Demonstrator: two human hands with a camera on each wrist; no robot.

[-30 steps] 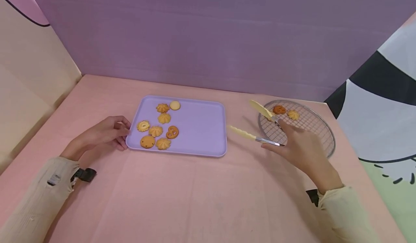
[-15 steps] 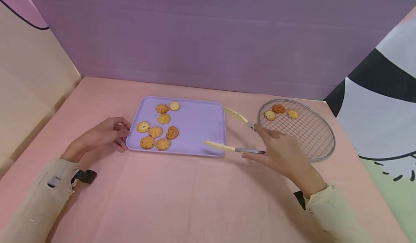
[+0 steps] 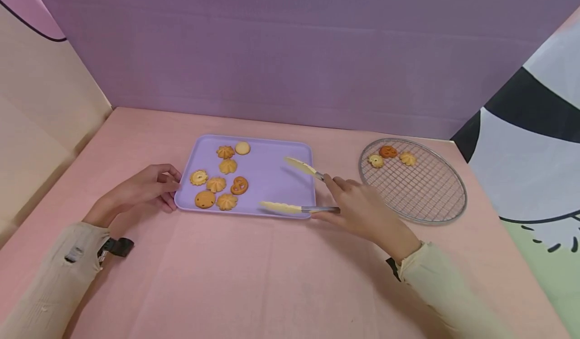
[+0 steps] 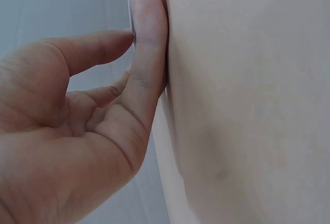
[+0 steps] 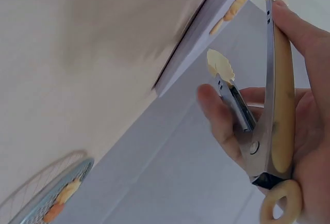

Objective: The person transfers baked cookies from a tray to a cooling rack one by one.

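My right hand [image 3: 362,210] grips a pair of tongs [image 5: 282,100], its thumb on one arm and fingers round the other. The cream tips of the tongs [image 3: 283,207] are spread wide over the right half of a lilac tray [image 3: 281,178], nothing between them. Several cookies lie on the tray's left half, among them a pretzel-shaped one [image 3: 239,185], a round pale one [image 3: 242,148] and a round brown one [image 3: 205,199]. My left hand [image 3: 147,188] holds the tray's left edge, thumb and fingers at the rim, as the left wrist view shows.
An oval wire rack [image 3: 421,193] lies to the right of the tray. On its far left part sit a brown cookie [image 3: 387,151], a pale ring cookie [image 3: 375,161] and a ridged cookie [image 3: 408,158]. A purple wall [image 3: 290,52] stands behind the pink table [image 3: 254,268].
My right hand has moved left with the spread tongs, from beside the rack to over the tray. The ring cookie on the rack has come into sight. My left hand stays put.
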